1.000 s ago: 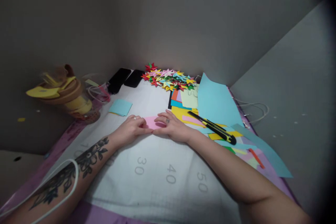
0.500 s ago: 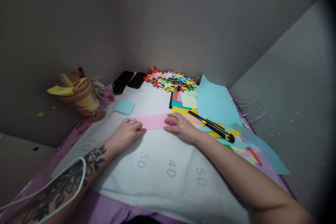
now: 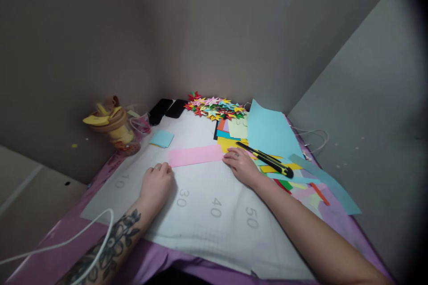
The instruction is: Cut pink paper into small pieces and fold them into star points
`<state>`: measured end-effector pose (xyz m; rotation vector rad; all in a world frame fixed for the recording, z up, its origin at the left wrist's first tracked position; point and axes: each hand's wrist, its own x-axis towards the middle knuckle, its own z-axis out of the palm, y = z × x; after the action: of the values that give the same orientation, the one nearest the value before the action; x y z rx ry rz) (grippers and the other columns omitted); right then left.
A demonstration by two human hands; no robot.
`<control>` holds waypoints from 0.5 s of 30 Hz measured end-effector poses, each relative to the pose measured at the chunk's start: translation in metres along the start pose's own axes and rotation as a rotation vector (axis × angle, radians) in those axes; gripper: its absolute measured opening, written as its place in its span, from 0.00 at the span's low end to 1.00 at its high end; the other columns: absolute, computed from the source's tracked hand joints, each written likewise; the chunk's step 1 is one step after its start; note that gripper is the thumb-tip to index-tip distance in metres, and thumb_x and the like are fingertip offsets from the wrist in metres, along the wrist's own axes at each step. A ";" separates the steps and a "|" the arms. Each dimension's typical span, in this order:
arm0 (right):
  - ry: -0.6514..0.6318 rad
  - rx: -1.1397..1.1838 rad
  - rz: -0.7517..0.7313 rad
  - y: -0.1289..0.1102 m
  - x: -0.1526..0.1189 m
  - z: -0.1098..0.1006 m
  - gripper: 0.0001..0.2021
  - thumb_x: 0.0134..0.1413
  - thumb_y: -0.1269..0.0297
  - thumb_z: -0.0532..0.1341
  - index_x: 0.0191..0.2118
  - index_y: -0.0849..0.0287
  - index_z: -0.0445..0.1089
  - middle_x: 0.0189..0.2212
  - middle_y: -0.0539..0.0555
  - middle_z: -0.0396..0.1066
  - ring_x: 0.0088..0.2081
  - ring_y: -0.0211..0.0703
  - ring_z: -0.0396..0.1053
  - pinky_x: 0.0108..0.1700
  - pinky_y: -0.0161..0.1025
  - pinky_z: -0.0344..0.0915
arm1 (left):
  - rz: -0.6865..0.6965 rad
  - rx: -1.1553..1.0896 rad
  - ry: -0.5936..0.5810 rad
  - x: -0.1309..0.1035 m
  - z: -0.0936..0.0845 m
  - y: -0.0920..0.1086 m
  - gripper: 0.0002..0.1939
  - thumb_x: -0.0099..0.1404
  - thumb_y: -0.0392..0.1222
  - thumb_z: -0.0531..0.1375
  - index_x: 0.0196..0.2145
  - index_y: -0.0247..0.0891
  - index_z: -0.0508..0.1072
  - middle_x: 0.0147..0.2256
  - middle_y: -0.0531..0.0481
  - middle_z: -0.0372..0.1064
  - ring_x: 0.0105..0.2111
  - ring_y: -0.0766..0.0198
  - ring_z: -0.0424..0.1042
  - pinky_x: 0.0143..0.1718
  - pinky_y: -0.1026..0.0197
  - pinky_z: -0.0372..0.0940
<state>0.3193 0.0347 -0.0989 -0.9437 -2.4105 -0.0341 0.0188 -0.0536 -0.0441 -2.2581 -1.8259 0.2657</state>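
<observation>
A pink paper strip (image 3: 195, 156) lies flat across the white sheet, its long side running left to right. By its lower left corner rests my left hand (image 3: 158, 183), curled with the knuckles up; the fingertips are hidden. My right hand (image 3: 241, 164) is at the strip's right end, thumb and bent fingers brought together on the edge. Close beyond that hand lies a black and yellow utility knife (image 3: 267, 159) on coloured paper strips. A small stack of light blue paper squares (image 3: 162, 138) sits behind the pink strip on the left.
Folded paper stars (image 3: 214, 106) are heaped at the back. Two black phones (image 3: 176, 108) and a yellow-lidded tumbler (image 3: 118, 131) stand back left. A large blue sheet (image 3: 272, 129) lies right. A white cable (image 3: 111, 227) crosses my left forearm.
My left hand has drawn back off the strip toward me and curled. My right hand has slid right to the strip's end, uncovering more pink paper. The camera view has shifted.
</observation>
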 end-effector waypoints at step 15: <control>-0.276 -0.345 0.772 0.042 -0.035 -0.064 0.21 0.57 0.62 0.56 0.56 0.58 0.66 0.50 0.62 0.68 0.48 0.57 0.64 0.50 0.51 0.58 | 0.127 -0.452 0.126 0.061 -0.028 0.049 0.17 0.67 0.38 0.49 0.48 0.41 0.73 0.46 0.44 0.70 0.46 0.55 0.67 0.47 0.55 0.61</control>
<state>0.3977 0.0306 -0.0694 -2.0977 -2.1382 -0.0370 0.0853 -0.0055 -0.0308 -2.6168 -1.8212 -0.2956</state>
